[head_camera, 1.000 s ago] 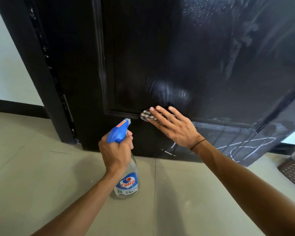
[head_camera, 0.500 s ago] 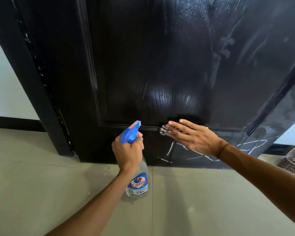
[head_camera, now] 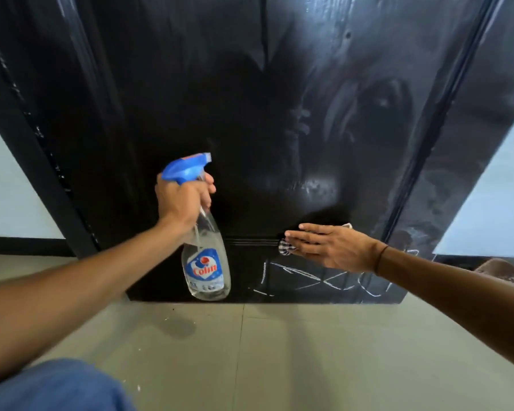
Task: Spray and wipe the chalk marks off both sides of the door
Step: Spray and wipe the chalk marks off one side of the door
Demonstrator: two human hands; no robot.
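Observation:
A black panelled door (head_camera: pixel 250 99) fills the view, wet and smeared on its right half. White chalk marks (head_camera: pixel 306 277) cross its bottom rail. My left hand (head_camera: pixel 181 200) grips the neck of a clear spray bottle (head_camera: pixel 207 262) with a blue trigger head, held up in front of the door's lower left part. My right hand (head_camera: pixel 333 246) lies flat with straight fingers, pressing a checked cloth (head_camera: pixel 286 247) against the door just above the chalk marks. Most of the cloth is hidden under the palm.
The black door frame (head_camera: pixel 42 179) stands at the left against a pale wall. Grey floor tiles (head_camera: pixel 279 351) lie below the door. A brown patterned mat (head_camera: pixel 505 272) shows at the far right. My blue-clad knee (head_camera: pixel 57 387) is at the bottom left.
My right hand has slid the cloth rightwards along the lower panel edge. The view has moved closer and lower, and my left hand has raised the bottle in front of the door.

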